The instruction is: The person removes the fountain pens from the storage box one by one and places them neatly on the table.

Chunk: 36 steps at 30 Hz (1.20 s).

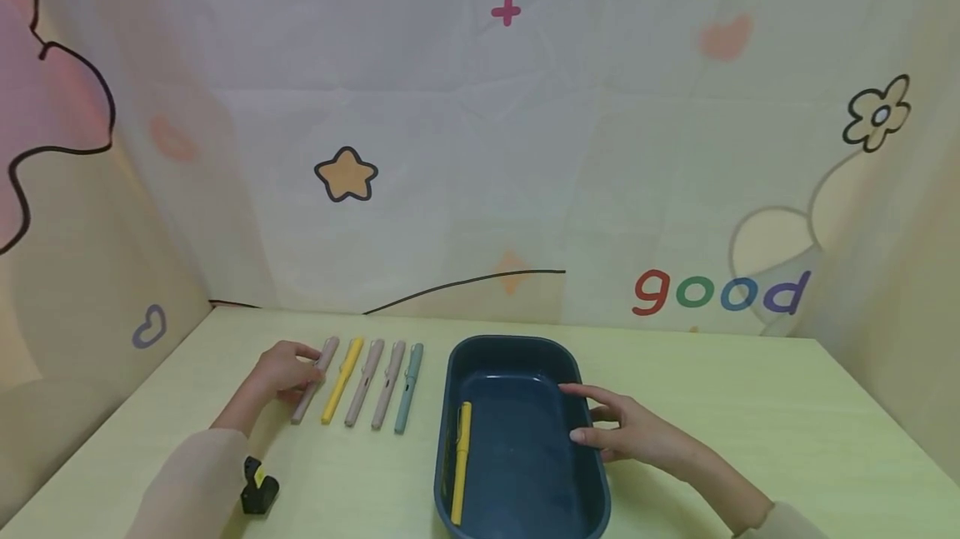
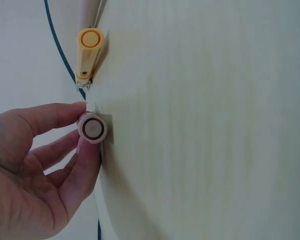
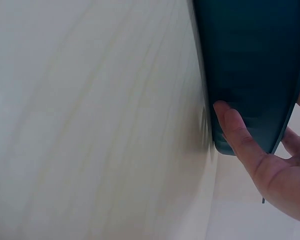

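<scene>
At the left end of a row of pens, my left hand (image 1: 288,368) pinches a pale pinkish pen (image 1: 327,349) between thumb and fingers. The left wrist view shows that pen (image 2: 93,128) end-on, close against the tabletop. Next to it lie a yellow pen (image 1: 342,381), two more pinkish pens (image 1: 364,383) and a teal pen (image 1: 408,389), roughly parallel. My right hand (image 1: 637,431) grips the right wall of a dark blue bin (image 1: 596,472), with fingers over the rim and others against its outer side (image 3: 250,75). Inside the bin, a yellow pen (image 1: 461,464) lies along the left wall.
A pale yellow-green table (image 1: 712,381) holds everything, with a printed cloth backdrop (image 1: 450,106) behind it. Beside the left sleeve (image 1: 195,481) shows a small black object (image 1: 258,493) with a yellow mark.
</scene>
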### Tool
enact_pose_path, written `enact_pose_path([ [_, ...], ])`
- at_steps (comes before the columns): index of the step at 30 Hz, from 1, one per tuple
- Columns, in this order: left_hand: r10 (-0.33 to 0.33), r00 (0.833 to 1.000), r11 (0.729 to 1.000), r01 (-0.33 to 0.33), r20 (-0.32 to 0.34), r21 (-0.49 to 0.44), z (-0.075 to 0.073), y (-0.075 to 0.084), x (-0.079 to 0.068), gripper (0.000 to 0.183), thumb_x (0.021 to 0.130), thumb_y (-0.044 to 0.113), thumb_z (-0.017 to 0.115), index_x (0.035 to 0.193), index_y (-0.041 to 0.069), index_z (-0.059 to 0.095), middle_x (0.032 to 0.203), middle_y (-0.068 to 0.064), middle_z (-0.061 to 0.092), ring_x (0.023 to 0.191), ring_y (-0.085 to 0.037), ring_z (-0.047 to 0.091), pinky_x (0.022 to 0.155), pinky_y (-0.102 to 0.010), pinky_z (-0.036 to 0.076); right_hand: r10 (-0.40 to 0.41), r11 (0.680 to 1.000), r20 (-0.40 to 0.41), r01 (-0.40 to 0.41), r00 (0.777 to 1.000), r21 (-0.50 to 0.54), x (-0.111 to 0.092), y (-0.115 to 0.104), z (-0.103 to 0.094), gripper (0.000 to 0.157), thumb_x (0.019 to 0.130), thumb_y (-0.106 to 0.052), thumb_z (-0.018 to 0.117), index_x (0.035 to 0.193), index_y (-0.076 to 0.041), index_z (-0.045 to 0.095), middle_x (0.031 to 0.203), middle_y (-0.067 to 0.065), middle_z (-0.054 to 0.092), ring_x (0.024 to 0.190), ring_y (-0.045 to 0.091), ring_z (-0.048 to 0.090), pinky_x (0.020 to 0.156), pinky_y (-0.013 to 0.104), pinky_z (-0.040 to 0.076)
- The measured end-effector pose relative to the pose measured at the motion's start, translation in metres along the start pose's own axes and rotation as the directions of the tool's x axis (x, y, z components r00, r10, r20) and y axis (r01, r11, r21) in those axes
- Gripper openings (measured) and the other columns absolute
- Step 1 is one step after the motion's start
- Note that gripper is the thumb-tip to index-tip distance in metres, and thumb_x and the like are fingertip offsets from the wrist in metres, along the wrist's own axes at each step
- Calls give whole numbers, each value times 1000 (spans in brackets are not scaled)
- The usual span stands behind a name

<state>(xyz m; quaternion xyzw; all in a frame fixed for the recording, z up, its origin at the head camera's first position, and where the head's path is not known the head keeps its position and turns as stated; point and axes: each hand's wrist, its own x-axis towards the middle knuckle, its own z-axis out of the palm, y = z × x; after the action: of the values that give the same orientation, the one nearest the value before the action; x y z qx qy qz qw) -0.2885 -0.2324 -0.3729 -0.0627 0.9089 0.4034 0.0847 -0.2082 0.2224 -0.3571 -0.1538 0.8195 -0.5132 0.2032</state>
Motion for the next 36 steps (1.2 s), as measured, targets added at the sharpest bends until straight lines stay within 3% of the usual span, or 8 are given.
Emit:
enact_pose_path([
  [15, 19, 1000, 999, -19, -21, 27, -3, -2, -4, 48, 80, 11, 63, 121, -10, 48, 100, -22, 57, 77, -20, 58, 60, -30, 54, 12, 1000, -7, -12, 1000, 4, -1, 2, 2, 69, 83, -31, 65, 141, -12, 32, 139, 28, 30, 120, 45, 37, 78, 44, 52],
  [21, 103, 990, 993, -107, -94, -41, -12, -1, -14, 50, 84, 15, 62, 125, -8, 45, 109, -26, 54, 85, -25, 60, 64, -28, 54, 7, 1000, -17, -7, 1000, -5, 0, 0, 0, 69, 83, -31, 66, 141, -13, 33, 138, 27, 31, 120, 45, 37, 78, 43, 52],
  [27, 204, 961, 970, -224, -188, -91, -13, 13, -32, 46, 87, 15, 60, 126, -6, 47, 108, -22, 56, 93, -28, 58, 71, -28, 54, 16, 1000, -21, -17, 1000, -13, 1, 1, 0, 69, 83, -30, 66, 141, -14, 33, 137, 27, 33, 119, 45, 38, 78, 44, 52],
  [36, 284, 945, 930, -312, -163, -193, 13, 39, -58, 44, 87, 15, 60, 126, -3, 48, 111, -19, 58, 94, -23, 58, 73, -28, 53, 23, 1000, -26, -24, 999, -20, 1, 0, 0, 69, 83, -30, 66, 141, -13, 33, 137, 27, 33, 118, 44, 40, 78, 44, 52],
])
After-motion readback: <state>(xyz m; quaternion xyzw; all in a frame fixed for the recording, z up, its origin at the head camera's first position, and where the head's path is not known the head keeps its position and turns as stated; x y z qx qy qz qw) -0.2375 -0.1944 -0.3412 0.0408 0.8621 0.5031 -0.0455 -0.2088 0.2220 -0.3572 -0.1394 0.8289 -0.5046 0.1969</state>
